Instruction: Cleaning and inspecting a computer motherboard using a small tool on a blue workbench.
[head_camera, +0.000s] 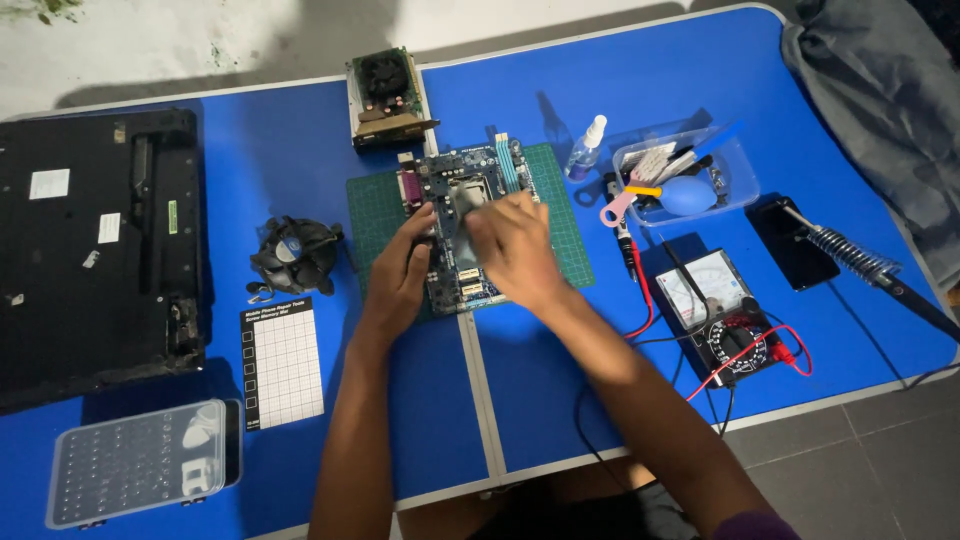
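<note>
Across the blue folding surface (600, 90): black laptop base (95, 250) at nine o'clock, green cutting mat (375, 215) centre. Blue rectangular motherboard (470, 170) lies on the mat, its round black cooler fan (297, 255) already off, at eight o'clock. Left hand (400, 275) fingers grip the board's edge; right hand (515, 250) covers the socket, grip unclear.

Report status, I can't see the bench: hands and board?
Both hands on motherboard: left hand at its left edge, right hand over the middle. Board on green mat. Cooler fan left, clear.
</note>
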